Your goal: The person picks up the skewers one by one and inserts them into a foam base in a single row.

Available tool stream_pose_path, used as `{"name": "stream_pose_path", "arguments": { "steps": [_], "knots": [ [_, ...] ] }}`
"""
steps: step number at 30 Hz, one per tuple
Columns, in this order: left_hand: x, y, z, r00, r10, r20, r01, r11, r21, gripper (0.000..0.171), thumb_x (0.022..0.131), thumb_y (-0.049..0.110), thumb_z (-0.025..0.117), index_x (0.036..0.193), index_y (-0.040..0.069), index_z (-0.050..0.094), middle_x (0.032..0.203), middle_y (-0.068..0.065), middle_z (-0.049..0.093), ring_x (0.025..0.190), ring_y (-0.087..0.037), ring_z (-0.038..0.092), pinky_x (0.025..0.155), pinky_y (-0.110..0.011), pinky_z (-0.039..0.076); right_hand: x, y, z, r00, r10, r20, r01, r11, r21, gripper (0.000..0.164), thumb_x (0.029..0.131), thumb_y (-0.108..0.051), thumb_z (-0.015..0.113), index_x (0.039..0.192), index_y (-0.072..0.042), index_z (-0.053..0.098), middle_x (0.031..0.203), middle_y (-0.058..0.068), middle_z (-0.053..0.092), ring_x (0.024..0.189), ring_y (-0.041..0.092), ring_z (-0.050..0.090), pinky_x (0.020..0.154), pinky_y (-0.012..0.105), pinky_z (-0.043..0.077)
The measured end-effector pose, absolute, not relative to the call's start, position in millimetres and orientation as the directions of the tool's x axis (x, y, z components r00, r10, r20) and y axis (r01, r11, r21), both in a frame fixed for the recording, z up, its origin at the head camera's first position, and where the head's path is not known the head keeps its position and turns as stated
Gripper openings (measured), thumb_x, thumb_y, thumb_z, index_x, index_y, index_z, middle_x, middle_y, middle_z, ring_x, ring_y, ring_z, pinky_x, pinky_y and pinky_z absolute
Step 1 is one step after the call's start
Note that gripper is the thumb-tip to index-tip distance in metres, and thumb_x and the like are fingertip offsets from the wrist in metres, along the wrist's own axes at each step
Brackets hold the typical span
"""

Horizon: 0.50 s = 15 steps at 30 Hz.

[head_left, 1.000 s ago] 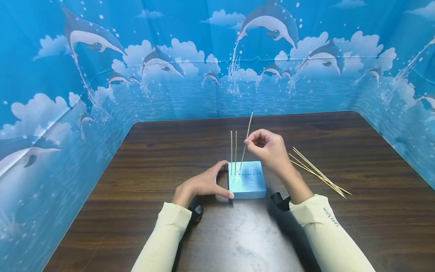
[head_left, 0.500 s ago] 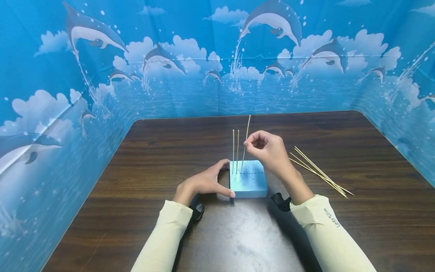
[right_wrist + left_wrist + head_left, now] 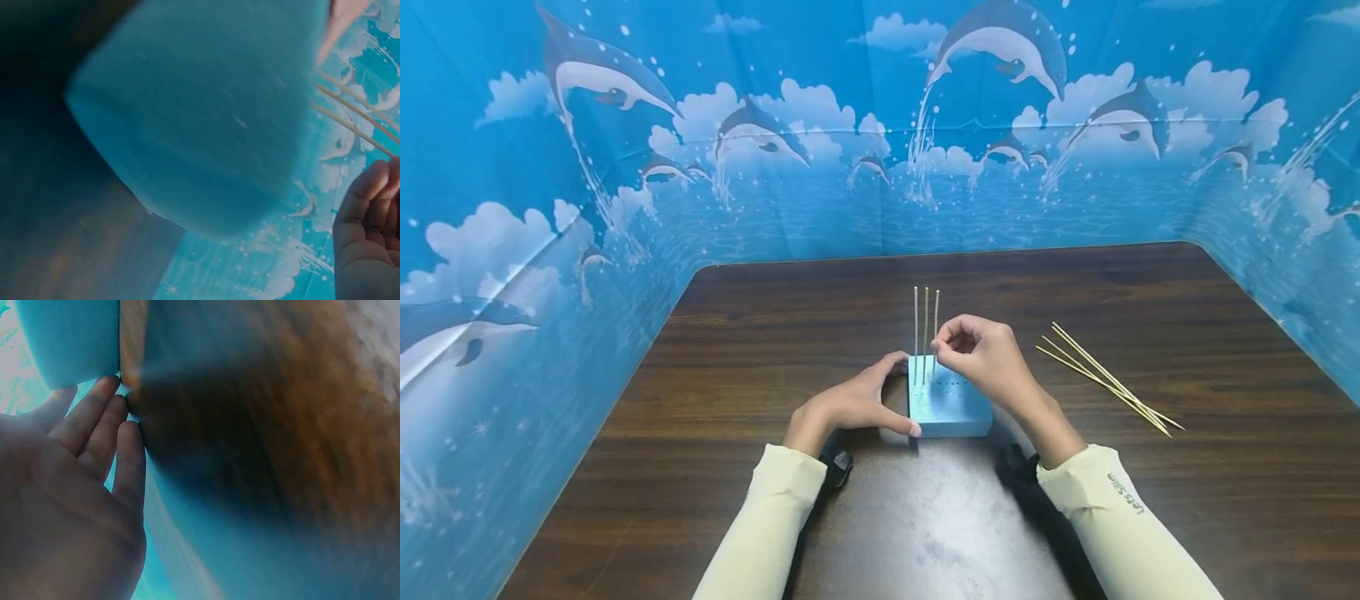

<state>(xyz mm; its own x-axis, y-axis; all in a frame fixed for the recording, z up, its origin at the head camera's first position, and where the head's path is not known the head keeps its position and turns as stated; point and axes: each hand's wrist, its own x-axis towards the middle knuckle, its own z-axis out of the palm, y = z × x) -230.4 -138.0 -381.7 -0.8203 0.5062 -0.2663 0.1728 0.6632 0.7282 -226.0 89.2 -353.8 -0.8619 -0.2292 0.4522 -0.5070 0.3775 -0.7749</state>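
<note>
A light blue foam-like block [image 3: 951,412] with rows of small holes in its top lies on the table. Two thin wooden sticks [image 3: 916,321] stand upright near its left side. Just right of them, my right hand [image 3: 988,360] pinches a third stick [image 3: 937,307] between thumb and fingertips, low down; it stands nearly upright over the block, its lower end partly hidden. My left hand [image 3: 859,402] holds the block's left side, thumb at the near corner and fingers at the far one. In the left wrist view, fingertips [image 3: 106,384] touch the block [image 3: 69,337].
Several loose sticks [image 3: 1108,379] lie crossed in a pile on the dark wooden table [image 3: 760,333], right of the right hand. A blue curtain [image 3: 820,200] printed with dolphins surrounds the table's back and sides.
The right hand has come down and slightly left with its stick. That stick has gone from tilted to nearly upright, its top now level with the other two. The left hand stays on the block.
</note>
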Motion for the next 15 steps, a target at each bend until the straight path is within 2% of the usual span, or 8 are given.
{"name": "stream_pose_path", "arguments": {
  "steps": [6,15],
  "knots": [
    [-229.4,-136.2,-379.2,-0.825,0.507,-0.250,0.173,0.648,0.741,0.110,0.071,0.042,0.087,0.156,0.017,0.022,0.153,-0.005,0.037,0.142,-0.018,0.033,0.118,-0.044,0.026,-224.6,87.8,-359.0,-0.829,-0.228,0.510,-0.559,0.335,-0.758,0.009,0.085,0.001,0.069,0.083,-0.007,0.066,0.078,0.001,0.067,0.069,0.013,0.061,0.065,0.023,0.052],
    [-227.6,-134.6,-378.9,-0.827,0.490,-0.277,0.153,0.669,0.727,0.113,0.070,0.045,0.087,0.157,0.019,0.020,0.157,-0.004,0.031,0.145,-0.019,0.029,0.117,-0.047,0.026,-222.9,87.2,-361.7,-0.847,-0.201,0.491,-0.531,0.331,-0.780,0.007,0.086,0.001,0.069,0.084,-0.006,0.067,0.079,0.004,0.067,0.070,0.013,0.060,0.065,0.022,0.051]
  ]
}}
